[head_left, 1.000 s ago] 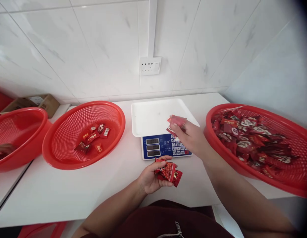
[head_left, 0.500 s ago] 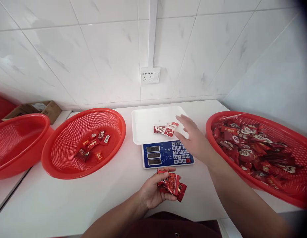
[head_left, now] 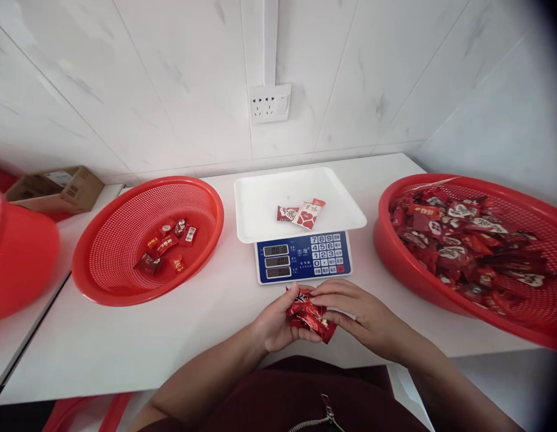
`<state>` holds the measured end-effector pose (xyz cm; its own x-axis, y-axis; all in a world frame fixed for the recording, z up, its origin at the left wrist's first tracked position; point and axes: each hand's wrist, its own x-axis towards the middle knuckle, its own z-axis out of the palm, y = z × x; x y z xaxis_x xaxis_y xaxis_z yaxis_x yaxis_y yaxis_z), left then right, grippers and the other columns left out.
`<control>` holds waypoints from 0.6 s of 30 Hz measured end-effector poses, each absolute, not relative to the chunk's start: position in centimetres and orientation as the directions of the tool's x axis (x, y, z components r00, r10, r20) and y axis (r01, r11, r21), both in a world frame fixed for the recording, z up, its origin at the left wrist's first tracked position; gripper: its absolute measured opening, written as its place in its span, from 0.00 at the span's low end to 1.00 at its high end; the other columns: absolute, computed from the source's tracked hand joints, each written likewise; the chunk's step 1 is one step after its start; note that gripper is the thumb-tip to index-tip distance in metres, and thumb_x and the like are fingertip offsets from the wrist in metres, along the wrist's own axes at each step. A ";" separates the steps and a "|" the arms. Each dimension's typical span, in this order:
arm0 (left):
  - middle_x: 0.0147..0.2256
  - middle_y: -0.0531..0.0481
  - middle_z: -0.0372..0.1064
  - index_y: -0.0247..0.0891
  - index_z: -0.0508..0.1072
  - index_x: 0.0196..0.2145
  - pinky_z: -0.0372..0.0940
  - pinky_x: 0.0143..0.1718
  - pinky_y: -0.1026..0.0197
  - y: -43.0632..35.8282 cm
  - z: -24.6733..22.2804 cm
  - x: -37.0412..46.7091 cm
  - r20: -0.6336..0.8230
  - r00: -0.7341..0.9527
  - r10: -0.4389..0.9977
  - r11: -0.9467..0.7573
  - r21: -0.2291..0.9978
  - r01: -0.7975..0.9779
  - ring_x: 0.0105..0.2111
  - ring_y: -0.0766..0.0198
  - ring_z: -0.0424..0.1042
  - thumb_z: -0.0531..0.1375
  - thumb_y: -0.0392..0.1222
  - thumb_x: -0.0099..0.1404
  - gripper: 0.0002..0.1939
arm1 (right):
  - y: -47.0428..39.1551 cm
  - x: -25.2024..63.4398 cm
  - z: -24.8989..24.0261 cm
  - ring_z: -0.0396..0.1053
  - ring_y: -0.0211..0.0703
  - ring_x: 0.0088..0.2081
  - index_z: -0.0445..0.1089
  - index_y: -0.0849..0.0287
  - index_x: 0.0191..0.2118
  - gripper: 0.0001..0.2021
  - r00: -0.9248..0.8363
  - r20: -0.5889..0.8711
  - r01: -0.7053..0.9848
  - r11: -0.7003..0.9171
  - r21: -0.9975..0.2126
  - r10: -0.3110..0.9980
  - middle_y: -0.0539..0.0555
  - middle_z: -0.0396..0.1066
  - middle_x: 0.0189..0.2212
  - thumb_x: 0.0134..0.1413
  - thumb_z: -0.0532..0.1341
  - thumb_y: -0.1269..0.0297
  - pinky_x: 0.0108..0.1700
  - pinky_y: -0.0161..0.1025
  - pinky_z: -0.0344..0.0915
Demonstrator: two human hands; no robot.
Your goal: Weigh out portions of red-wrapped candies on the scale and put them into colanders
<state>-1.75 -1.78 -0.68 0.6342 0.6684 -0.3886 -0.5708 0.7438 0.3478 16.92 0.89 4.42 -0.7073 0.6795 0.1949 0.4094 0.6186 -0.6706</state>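
Observation:
My left hand (head_left: 278, 321) is closed round several shiny red snack packets (head_left: 310, 315), held low in front of the scale. My right hand (head_left: 359, 312) meets it from the right, its fingertips pinching at the packets; the thumb side is partly hidden. Just beyond both hands stands a blue digital scale (head_left: 301, 258) with a white tray (head_left: 255, 210) on top. A few small packets lie on that tray, among them a white-and-red packet (head_left: 308, 215) overlapping a dark red packet (head_left: 286, 213).
To the right, a large red basket (head_left: 382, 240) holds a heap of red packets. On the left, another red basket (head_left: 87, 264) has several packets at its bottom. Further left are a red tub (head_left: 21, 264) and a cardboard box (head_left: 80, 192). A wall socket (head_left: 269, 103) is behind the scale.
My right hand has come back from the tray to the packets in my left hand. The view has tipped downward, and the digits on the scale's display have changed.

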 end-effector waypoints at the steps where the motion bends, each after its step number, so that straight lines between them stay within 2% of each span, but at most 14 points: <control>1: 0.32 0.46 0.73 0.35 0.71 0.44 0.72 0.24 0.63 -1.8 -0.7 -1.7 -0.382 0.633 0.674 0.739 0.358 -0.570 0.28 0.62 0.75 0.54 0.58 0.63 0.24 | 1.0 17.0 4.5 0.69 0.46 0.46 0.71 0.54 0.44 0.12 -0.690 0.210 0.417 0.617 -0.667 0.693 0.56 0.73 0.42 0.62 0.52 0.61 0.47 0.44 0.68; 5: 0.38 0.43 0.72 0.34 0.72 0.44 0.72 0.25 0.64 -1.9 -0.7 -1.9 -0.337 0.625 0.704 0.706 0.426 -0.566 0.30 0.62 0.74 0.59 0.57 0.59 0.24 | 1.7 16.9 5.9 0.70 0.46 0.39 0.71 0.54 0.36 0.13 -0.544 0.217 0.521 0.529 -0.670 0.810 0.55 0.74 0.34 0.62 0.50 0.60 0.42 0.44 0.67; 9: 0.42 0.45 0.70 0.36 0.70 0.45 0.72 0.25 0.64 -1.8 -0.3 -2.3 -0.281 0.611 0.740 0.662 0.460 -0.591 0.31 0.63 0.74 0.63 0.47 0.59 0.18 | 3.1 16.3 7.3 0.71 0.46 0.32 0.70 0.54 0.31 0.14 -0.348 0.127 0.577 0.319 -0.752 0.929 0.53 0.74 0.28 0.60 0.52 0.54 0.35 0.42 0.67; 11: 0.42 0.45 0.69 0.36 0.70 0.43 0.72 0.25 0.65 -1.7 -0.2 -2.4 -0.281 0.611 0.740 0.662 0.464 -0.588 0.32 0.64 0.74 0.62 0.43 0.59 0.15 | 4.2 15.7 7.6 0.70 0.45 0.28 0.71 0.54 0.32 0.15 -0.236 0.069 0.535 0.189 -0.824 0.969 0.52 0.73 0.25 0.57 0.54 0.51 0.31 0.40 0.68; 13: 0.43 0.45 0.69 0.36 0.70 0.43 0.71 0.26 0.65 -1.6 0.0 -2.5 -0.287 0.621 0.729 0.672 0.468 -0.573 0.33 0.63 0.73 0.62 0.39 0.58 0.14 | 5.5 15.1 7.5 0.70 0.44 0.27 0.73 0.55 0.35 0.15 -0.129 0.061 0.388 0.107 -0.915 0.990 0.51 0.73 0.24 0.55 0.56 0.49 0.29 0.40 0.68; 16: 0.43 0.45 0.68 0.36 0.70 0.43 0.71 0.27 0.64 -1.6 0.1 -2.4 -0.288 0.635 0.716 0.684 0.472 -0.557 0.34 0.63 0.73 0.62 0.34 0.54 0.16 | 7.0 14.3 7.5 0.73 0.44 0.35 0.71 0.54 0.45 0.18 -0.109 0.085 0.093 0.095 -0.991 0.990 0.53 0.75 0.35 0.55 0.57 0.49 0.36 0.42 0.71; 18: 0.44 0.45 0.67 0.35 0.70 0.42 0.71 0.28 0.64 -1.5 0.2 -2.4 -0.293 0.628 0.721 0.679 0.477 -0.558 0.35 0.62 0.73 0.62 0.31 0.52 0.18 | 7.1 14.1 7.6 0.72 0.46 0.43 0.67 0.52 0.52 0.21 -0.203 0.076 0.045 0.087 -0.995 0.976 0.54 0.72 0.46 0.56 0.56 0.50 0.43 0.45 0.70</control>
<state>-2.40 -1.53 0.16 0.6277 0.7211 -0.2932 -0.5577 0.6794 0.4769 14.11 7.07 7.57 -0.2030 0.9762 0.0762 0.0448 0.0870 -0.9952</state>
